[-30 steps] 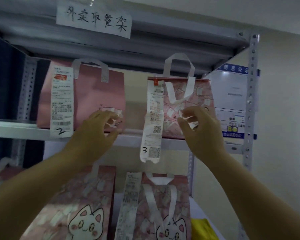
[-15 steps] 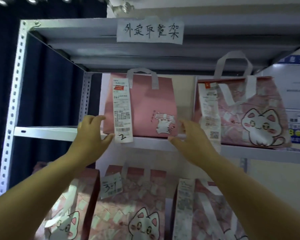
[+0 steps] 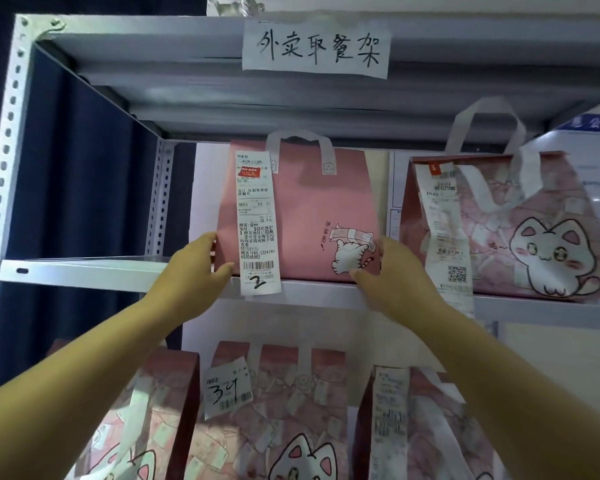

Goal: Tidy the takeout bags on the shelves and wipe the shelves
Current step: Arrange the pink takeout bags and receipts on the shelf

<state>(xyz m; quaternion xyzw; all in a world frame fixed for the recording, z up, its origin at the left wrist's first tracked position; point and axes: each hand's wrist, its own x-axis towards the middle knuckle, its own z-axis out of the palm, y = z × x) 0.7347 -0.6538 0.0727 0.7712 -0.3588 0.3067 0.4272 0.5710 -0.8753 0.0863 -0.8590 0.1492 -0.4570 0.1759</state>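
A plain pink takeout bag (image 3: 312,216) with a long receipt marked 2 stands upright on the upper shelf (image 3: 84,273). My left hand (image 3: 194,268) grips its lower left corner, thumb on the front. My right hand (image 3: 392,271) grips its lower right corner beside the small cat drawing. To the right stands a patterned pink cat bag (image 3: 520,230) with a crumpled receipt hanging over the shelf edge.
Three more cat-pattern bags (image 3: 284,410) stand on the shelf below, one tagged 34. A handwritten paper sign (image 3: 316,50) is taped to the top shelf beam. The perforated grey upright (image 3: 4,150) and a dark curtain lie left; a notice board is behind at right.
My view swung left from the patterned bag to the plain pink bag. Both hands moved onto that bag's lower corners, the right hand leaving the patterned bag.
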